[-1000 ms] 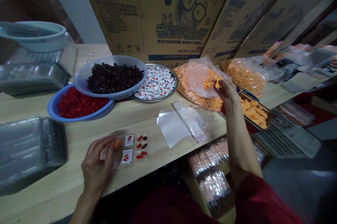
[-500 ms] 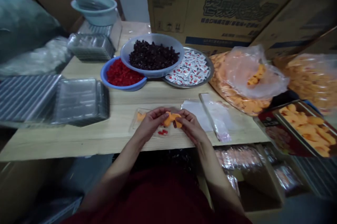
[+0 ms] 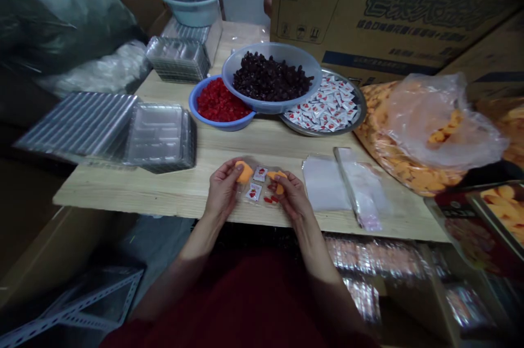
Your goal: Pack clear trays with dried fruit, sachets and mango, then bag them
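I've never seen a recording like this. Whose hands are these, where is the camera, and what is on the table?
There is no machine: the camera sits on a person's head, looking down at their own bare hands. The left hand pinches an orange piece; the right hand pinches another orange piece. Between them lies a small clear tray with two sachets and red bits. On the wooden table stand a bowl of dark fruit, a blue bowl of red fruit, a metal plate of sachets, stacked clear trays and a bag of orange pieces.

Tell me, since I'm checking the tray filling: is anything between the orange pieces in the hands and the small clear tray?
Nothing visible: left hand and right hand hold orange pieces right at the small clear tray.
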`<state>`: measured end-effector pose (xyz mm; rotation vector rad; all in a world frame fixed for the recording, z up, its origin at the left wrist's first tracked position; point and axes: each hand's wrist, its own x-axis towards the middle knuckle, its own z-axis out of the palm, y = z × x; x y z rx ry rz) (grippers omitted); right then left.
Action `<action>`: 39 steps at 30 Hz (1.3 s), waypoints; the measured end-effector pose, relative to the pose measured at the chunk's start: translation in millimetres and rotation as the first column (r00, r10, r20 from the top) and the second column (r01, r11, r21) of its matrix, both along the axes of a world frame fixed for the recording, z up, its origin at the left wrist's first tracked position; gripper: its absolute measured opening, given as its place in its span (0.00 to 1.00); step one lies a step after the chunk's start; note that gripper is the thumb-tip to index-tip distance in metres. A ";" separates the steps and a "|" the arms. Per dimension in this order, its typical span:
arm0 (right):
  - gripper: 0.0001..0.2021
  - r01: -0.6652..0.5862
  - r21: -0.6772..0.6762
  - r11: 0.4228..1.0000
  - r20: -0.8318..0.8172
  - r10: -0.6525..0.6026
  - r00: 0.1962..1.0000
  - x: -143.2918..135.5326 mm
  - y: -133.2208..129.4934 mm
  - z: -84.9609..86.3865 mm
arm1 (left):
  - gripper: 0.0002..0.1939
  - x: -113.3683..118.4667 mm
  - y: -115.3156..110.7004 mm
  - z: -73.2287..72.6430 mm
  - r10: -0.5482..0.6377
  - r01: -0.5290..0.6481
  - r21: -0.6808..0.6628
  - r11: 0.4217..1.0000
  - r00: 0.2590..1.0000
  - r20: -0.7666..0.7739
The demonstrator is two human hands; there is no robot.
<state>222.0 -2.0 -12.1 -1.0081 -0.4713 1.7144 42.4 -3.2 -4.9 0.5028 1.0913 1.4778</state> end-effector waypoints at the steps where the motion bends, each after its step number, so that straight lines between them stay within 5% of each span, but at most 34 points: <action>1: 0.15 0.039 -0.005 0.999 0.000 -0.039 0.999 3.8 -0.1 -1.7 | 0.20 -6.2 1.3 -1.8 0.035 -0.035 0.013 0.999 0.999 -0.008; 4: 0.15 0.134 -0.003 0.991 0.028 -0.134 0.991 22.3 -1.7 -4.8 | 0.20 -31.8 5.3 -3.7 0.022 -0.020 0.026 0.999 0.996 -0.088; 8: 0.13 0.174 0.050 0.983 0.097 -0.178 0.979 55.7 -1.7 -5.8 | 0.24 -64.0 7.4 -0.6 -0.232 0.226 -0.054 0.973 0.921 -0.313; 12: 0.11 0.219 0.125 0.968 0.197 -0.241 0.950 98.0 13.2 8.2 | 0.24 -69.8 9.7 4.4 -0.471 0.522 -0.132 0.843 0.596 -0.651; 16: 0.10 0.381 0.299 0.875 0.290 -0.464 0.837 149.6 38.4 45.2 | 0.20 -57.1 15.1 5.6 -0.474 0.641 -0.245 0.728 0.211 -0.855; 19: 0.09 0.468 0.402 0.787 0.283 -0.593 0.754 180.0 48.3 69.7 | 0.20 -49.4 17.3 3.3 -0.469 0.678 -0.302 0.670 0.071 -0.880; 25: 0.14 0.554 0.388 0.737 0.351 -0.674 0.651 205.8 42.3 67.6 | 0.16 -47.8 13.4 -3.3 -0.199 0.639 -0.075 0.766 0.124 -0.972; 30: 0.15 0.574 0.466 0.674 0.337 -0.735 0.589 227.6 48.5 55.7 | 0.12 -51.6 11.7 -14.7 -0.213 0.643 -0.071 0.763 0.147 -0.966; 32: 0.15 0.599 0.511 0.616 0.368 -0.787 0.495 243.6 61.3 61.9 | 0.11 -51.5 9.0 -16.4 -0.155 0.633 0.001 0.774 0.191 -0.969; 35: 0.16 0.621 0.624 0.475 0.407 -0.875 0.262 277.8 90.6 86.7 | 0.11 -53.0 3.7 -16.1 0.001 0.476 0.147 0.867 0.293 -0.956; 39: 0.14 0.600 0.713 0.362 0.408 -0.911 0.065 324.9 133.1 120.6 | 0.13 -57.8 1.7 -16.0 0.055 0.301 0.153 0.941 0.309 -0.949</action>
